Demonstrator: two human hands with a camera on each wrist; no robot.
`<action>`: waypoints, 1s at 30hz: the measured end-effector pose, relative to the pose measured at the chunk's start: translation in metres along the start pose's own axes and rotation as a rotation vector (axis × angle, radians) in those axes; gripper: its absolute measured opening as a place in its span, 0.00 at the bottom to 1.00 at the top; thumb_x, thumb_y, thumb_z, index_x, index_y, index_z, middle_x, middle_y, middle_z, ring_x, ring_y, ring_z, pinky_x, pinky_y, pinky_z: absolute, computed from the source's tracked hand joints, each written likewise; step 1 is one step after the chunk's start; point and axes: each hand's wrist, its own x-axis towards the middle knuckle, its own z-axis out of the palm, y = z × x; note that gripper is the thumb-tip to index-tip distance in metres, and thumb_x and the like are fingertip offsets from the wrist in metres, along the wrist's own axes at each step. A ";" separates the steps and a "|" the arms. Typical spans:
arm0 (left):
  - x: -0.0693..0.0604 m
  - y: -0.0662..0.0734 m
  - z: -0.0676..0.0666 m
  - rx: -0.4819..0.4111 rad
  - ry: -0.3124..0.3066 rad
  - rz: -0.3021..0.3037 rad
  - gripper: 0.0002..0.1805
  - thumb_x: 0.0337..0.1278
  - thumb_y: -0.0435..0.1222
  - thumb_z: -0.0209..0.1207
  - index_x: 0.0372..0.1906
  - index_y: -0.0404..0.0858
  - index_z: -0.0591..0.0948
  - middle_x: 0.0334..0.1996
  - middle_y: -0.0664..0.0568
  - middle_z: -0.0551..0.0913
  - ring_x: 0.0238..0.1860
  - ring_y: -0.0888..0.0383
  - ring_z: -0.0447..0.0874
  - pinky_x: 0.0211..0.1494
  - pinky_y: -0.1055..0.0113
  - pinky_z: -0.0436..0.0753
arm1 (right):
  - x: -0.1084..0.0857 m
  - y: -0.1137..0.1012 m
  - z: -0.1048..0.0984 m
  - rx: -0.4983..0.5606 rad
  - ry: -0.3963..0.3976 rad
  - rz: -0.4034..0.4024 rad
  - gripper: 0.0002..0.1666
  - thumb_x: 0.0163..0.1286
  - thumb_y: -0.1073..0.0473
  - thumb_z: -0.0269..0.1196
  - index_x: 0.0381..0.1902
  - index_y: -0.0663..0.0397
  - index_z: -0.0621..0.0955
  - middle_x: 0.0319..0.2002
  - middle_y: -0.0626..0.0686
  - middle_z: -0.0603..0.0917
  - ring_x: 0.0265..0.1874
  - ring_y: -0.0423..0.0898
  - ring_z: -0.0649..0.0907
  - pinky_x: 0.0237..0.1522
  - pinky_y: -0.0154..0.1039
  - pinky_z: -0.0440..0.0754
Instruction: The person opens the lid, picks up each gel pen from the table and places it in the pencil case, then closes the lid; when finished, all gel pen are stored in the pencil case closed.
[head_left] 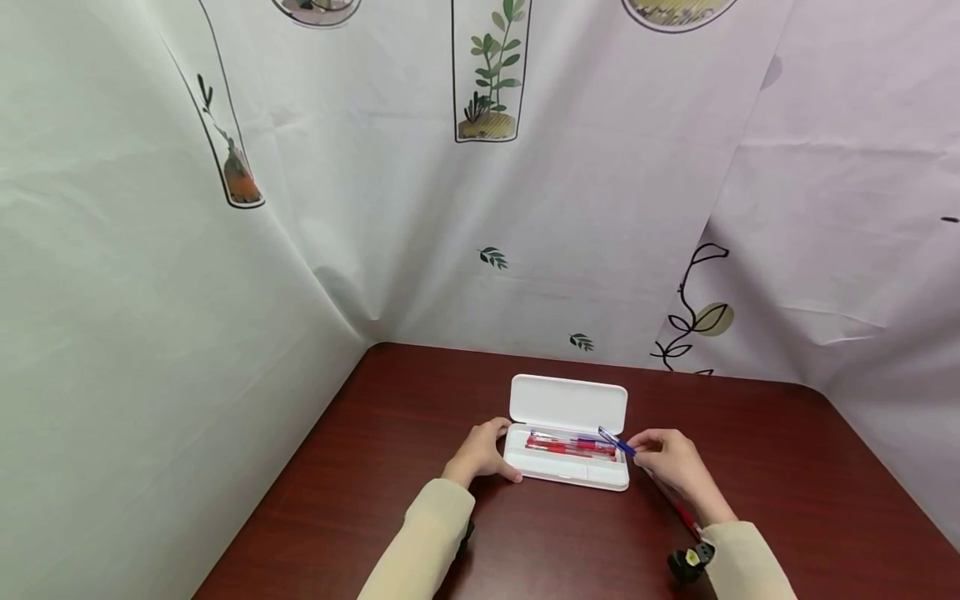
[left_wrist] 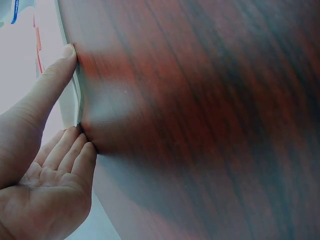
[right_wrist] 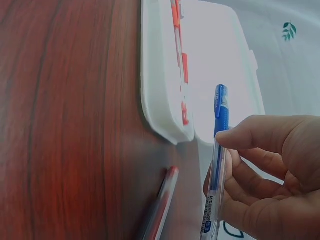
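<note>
A white pencil case (head_left: 566, 471) lies with its lid (head_left: 567, 403) raised at the back. Several red pens (head_left: 570, 448) and a purple-blue one lie in it. My left hand (head_left: 482, 454) grips the left end of the case, thumb at the front edge and fingers round the side. My right hand (head_left: 672, 463) pinches a clear-barrelled blue pen (right_wrist: 220, 125) between thumb and fingers. In the head view this blue pen slants over the right end of the case. Another pen with a red tip (right_wrist: 167, 185) lies on the table below my right hand.
The dark red-brown wooden table (head_left: 577, 550) carries the case. Behind and to the left hangs a pale cloth (head_left: 247, 317) printed with plants. A small black device (head_left: 690, 562) sits at my right wrist.
</note>
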 end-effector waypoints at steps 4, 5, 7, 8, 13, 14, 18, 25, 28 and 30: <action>0.001 -0.001 0.000 -0.009 -0.001 -0.006 0.45 0.22 0.35 0.83 0.57 0.32 0.76 0.54 0.43 0.83 0.58 0.48 0.77 0.64 0.52 0.74 | 0.005 -0.005 0.006 -0.004 0.000 -0.012 0.09 0.56 0.69 0.66 0.36 0.62 0.85 0.29 0.52 0.83 0.27 0.45 0.76 0.28 0.37 0.74; 0.001 -0.001 0.001 -0.012 -0.002 -0.008 0.45 0.22 0.35 0.83 0.57 0.33 0.76 0.54 0.43 0.83 0.58 0.48 0.77 0.64 0.53 0.74 | 0.006 -0.006 0.007 -0.012 0.002 -0.021 0.08 0.55 0.69 0.66 0.36 0.62 0.86 0.29 0.52 0.83 0.28 0.45 0.76 0.29 0.37 0.74; 0.002 -0.002 0.001 -0.012 -0.001 -0.005 0.45 0.22 0.35 0.83 0.57 0.33 0.76 0.54 0.42 0.83 0.57 0.48 0.78 0.64 0.53 0.74 | 0.007 -0.009 0.009 -0.026 0.004 -0.032 0.08 0.55 0.69 0.67 0.35 0.62 0.86 0.28 0.52 0.84 0.30 0.45 0.76 0.30 0.37 0.74; 0.002 -0.002 0.001 -0.014 0.000 -0.006 0.45 0.22 0.35 0.83 0.57 0.33 0.76 0.54 0.43 0.83 0.57 0.48 0.78 0.64 0.53 0.74 | 0.007 -0.011 0.010 -0.029 0.006 -0.035 0.08 0.55 0.69 0.67 0.35 0.62 0.86 0.28 0.51 0.84 0.29 0.45 0.76 0.30 0.36 0.74; 0.002 -0.003 0.002 -0.016 0.006 -0.002 0.45 0.21 0.35 0.83 0.56 0.33 0.76 0.54 0.43 0.83 0.57 0.49 0.78 0.64 0.53 0.74 | 0.011 -0.017 0.016 -0.035 0.007 -0.043 0.09 0.54 0.71 0.66 0.34 0.62 0.86 0.27 0.51 0.84 0.29 0.44 0.76 0.29 0.35 0.74; 0.002 -0.003 0.002 -0.019 0.006 -0.007 0.45 0.21 0.35 0.83 0.57 0.34 0.76 0.54 0.43 0.83 0.57 0.49 0.78 0.64 0.54 0.74 | 0.012 -0.018 0.017 -0.037 0.003 -0.050 0.09 0.54 0.71 0.66 0.34 0.62 0.86 0.27 0.51 0.84 0.29 0.45 0.76 0.30 0.36 0.74; 0.001 -0.002 0.002 -0.002 0.010 -0.007 0.45 0.21 0.35 0.83 0.57 0.34 0.76 0.54 0.43 0.83 0.57 0.49 0.78 0.63 0.53 0.75 | 0.017 -0.021 0.022 -0.036 -0.014 -0.058 0.08 0.55 0.71 0.65 0.33 0.61 0.86 0.27 0.51 0.82 0.30 0.46 0.76 0.30 0.37 0.75; 0.001 -0.001 0.002 -0.004 0.012 -0.018 0.46 0.21 0.35 0.83 0.57 0.34 0.76 0.55 0.43 0.83 0.60 0.47 0.76 0.65 0.53 0.73 | 0.025 -0.026 0.032 -0.033 -0.023 -0.072 0.07 0.54 0.71 0.66 0.32 0.60 0.87 0.28 0.51 0.83 0.29 0.45 0.76 0.31 0.36 0.75; 0.000 0.000 0.001 -0.010 0.009 -0.022 0.46 0.22 0.35 0.83 0.58 0.33 0.75 0.55 0.42 0.82 0.61 0.46 0.75 0.66 0.52 0.72 | 0.026 -0.028 0.035 -0.034 -0.021 -0.080 0.07 0.54 0.71 0.66 0.32 0.60 0.87 0.27 0.52 0.83 0.29 0.45 0.76 0.31 0.37 0.75; 0.000 0.000 0.001 -0.014 0.008 -0.022 0.46 0.22 0.35 0.83 0.58 0.33 0.75 0.55 0.41 0.82 0.62 0.45 0.75 0.66 0.52 0.72 | 0.028 -0.031 0.037 -0.031 -0.019 -0.084 0.07 0.54 0.71 0.66 0.31 0.60 0.86 0.27 0.52 0.83 0.29 0.45 0.76 0.31 0.37 0.74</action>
